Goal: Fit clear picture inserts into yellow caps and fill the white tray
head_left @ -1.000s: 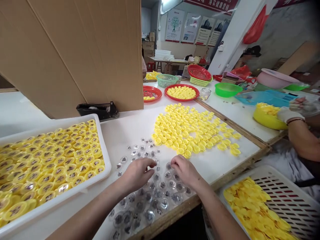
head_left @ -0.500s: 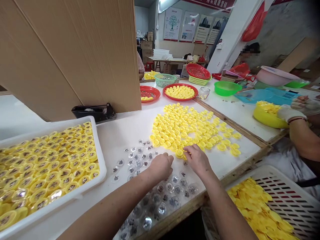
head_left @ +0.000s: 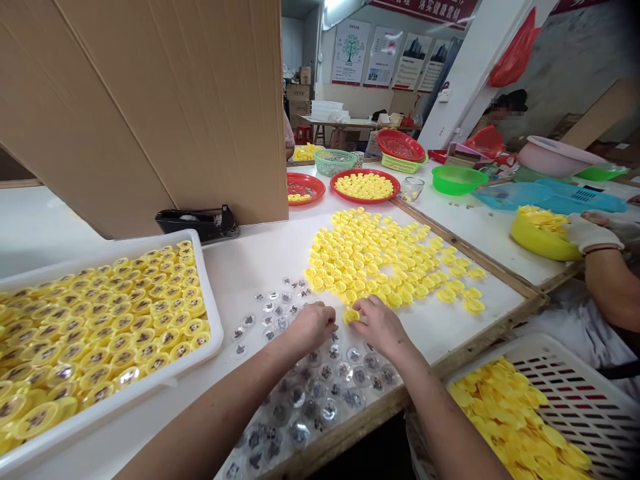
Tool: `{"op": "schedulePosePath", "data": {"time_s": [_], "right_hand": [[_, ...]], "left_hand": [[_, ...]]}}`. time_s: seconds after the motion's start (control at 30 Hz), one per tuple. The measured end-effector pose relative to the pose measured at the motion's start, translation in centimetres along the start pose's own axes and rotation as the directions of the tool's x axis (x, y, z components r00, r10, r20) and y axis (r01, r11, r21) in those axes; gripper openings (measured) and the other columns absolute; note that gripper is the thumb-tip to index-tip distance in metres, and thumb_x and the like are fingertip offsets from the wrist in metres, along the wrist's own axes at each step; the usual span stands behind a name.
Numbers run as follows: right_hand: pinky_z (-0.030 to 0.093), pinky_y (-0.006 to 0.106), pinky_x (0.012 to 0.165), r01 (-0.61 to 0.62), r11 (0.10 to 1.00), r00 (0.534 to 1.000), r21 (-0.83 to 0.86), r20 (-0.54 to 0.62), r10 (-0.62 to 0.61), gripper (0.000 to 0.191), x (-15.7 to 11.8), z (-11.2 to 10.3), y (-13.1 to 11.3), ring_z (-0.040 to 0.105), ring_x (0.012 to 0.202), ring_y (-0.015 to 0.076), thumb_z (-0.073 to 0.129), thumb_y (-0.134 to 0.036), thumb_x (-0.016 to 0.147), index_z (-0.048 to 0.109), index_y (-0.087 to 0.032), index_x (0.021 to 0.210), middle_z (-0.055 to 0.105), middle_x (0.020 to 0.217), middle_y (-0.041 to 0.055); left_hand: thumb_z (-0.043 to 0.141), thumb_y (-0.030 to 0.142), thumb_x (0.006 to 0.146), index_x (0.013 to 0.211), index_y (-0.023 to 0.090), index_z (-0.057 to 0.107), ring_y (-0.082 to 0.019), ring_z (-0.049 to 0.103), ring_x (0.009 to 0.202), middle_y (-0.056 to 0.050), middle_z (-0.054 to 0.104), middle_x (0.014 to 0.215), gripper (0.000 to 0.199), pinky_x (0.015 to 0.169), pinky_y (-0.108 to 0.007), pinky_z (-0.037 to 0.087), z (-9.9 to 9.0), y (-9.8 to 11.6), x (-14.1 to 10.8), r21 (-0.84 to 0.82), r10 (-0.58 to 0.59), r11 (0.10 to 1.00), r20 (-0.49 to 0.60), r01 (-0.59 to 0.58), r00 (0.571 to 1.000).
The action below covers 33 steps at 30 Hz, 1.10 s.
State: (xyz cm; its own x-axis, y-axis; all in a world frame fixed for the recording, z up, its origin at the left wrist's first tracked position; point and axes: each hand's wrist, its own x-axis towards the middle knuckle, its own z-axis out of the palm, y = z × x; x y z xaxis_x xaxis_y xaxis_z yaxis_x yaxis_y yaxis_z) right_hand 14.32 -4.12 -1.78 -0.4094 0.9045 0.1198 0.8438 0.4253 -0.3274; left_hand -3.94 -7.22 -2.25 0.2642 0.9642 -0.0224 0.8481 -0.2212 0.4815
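"Where was the cup [head_left: 351, 317]?"

"Pinched in the right hand [head_left: 381, 327], just right of the left hand [head_left: 313, 328], apart from it."

"And the left?"

"Fingers bunched; whether around anything, one couldn't tell."

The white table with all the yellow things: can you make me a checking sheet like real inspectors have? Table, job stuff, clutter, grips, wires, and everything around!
Surface: white tabletop, pieces spread over part of it.
Job's things: yellow round plastic pieces in a loose spread; clear round plastic discs with dark prints nearer the person; white rectangular plastic tray full of yellow pieces with dark pictures.
Clutter: black tape dispenser by an upright brown cardboard panel.
Grips: right hand pinches one yellow piece; left hand curled, contents unclear.
Cables: nothing seen on the table.
Surroundings: co-worker's white-gloved hand at a yellow plastic bowl.
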Motion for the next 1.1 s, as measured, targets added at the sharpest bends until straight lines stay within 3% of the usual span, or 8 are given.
{"op": "schedulePosePath", "data": {"time_s": [0.27,0.43,0.6,0.73,0.9,1.1], "right_hand": [[0.045,0.030,0.071,0.043,0.980,0.999,0.193,-0.009,-0.042,0.026,-1.4,0.5,-1.1,0.059,0.083,0.0190,0.063,-0.013,0.074,0.061,-0.020,0.099,0.057,0.097,0.0046],[0.047,0.033,0.071,0.038,0.923,0.996,0.382,-0.092,-0.002,0.016,-2.5,0.5,-1.4,0.058,0.081,0.0197,0.056,-0.017,0.080,0.062,-0.018,0.094,0.058,0.091,0.0059],[0.051,0.030,0.069,0.047,0.775,0.993,0.631,-0.114,0.033,0.021,-3.9,1.0,-3.5,0.061,0.079,0.0176,0.063,-0.022,0.078,0.062,-0.020,0.099,0.062,0.089,0.0034],[0.054,0.027,0.067,0.067,0.624,0.983,0.779,-0.160,0.093,0.029,-4.6,1.5,-5.9,0.062,0.078,0.0154,0.063,-0.027,0.080,0.057,-0.022,0.108,0.063,0.094,0.0034],[0.053,0.028,0.068,0.091,0.542,0.959,0.835,-0.221,0.179,0.022,-5.1,1.2,-7.0,0.061,0.077,0.0160,0.062,-0.029,0.081,0.058,-0.020,0.101,0.065,0.092,0.0047],[0.052,0.029,0.067,0.058,0.568,0.930,0.821,-0.252,0.268,0.015,-5.3,0.7,-5.0,0.061,0.072,0.0158,0.059,-0.032,0.084,0.059,-0.018,0.090,0.065,0.082,0.0045]], "left_hand": [[0.059,0.016,0.075,0.069,0.017,0.065,-0.018,0.057,0.072,-0.004,0.060,0.075,0.008,0.068,-0.026,0.041,0.8,-1.1,-0.1,-0.154,0.022,0.987,-0.075,-0.034,0.997],[0.054,0.008,0.071,0.067,0.018,0.063,-0.016,0.056,0.071,-0.002,0.061,0.071,0.014,0.068,-0.025,0.041,-0.2,-1.3,-0.7,-0.322,-0.069,0.947,-0.160,0.014,0.985],[0.053,0.015,0.072,0.069,0.019,0.061,-0.014,0.056,0.063,0.001,0.060,0.066,0.009,0.061,-0.023,0.042,-1.8,0.3,-2.1,-0.553,-0.208,0.831,-0.198,0.066,0.958],[0.053,0.024,0.074,0.074,0.018,0.058,-0.013,0.057,0.062,0.000,0.060,0.068,0.008,0.057,-0.022,0.045,-1.8,2.6,-3.2,-0.723,-0.310,0.686,-0.193,0.079,0.931],[0.054,0.029,0.075,0.082,0.017,0.054,-0.012,0.058,0.068,-0.001,0.059,0.076,0.014,0.061,-0.022,0.048,-1.1,4.5,-3.7,-0.822,-0.409,0.565,-0.206,0.069,0.889],[0.049,0.026,0.078,0.085,0.017,0.055,-0.011,0.058,0.062,-0.001,0.059,0.075,0.012,0.058,-0.022,0.048,-1.1,4.2,-2.9,-0.814,-0.392,0.573,-0.167,0.098,0.905]]}}
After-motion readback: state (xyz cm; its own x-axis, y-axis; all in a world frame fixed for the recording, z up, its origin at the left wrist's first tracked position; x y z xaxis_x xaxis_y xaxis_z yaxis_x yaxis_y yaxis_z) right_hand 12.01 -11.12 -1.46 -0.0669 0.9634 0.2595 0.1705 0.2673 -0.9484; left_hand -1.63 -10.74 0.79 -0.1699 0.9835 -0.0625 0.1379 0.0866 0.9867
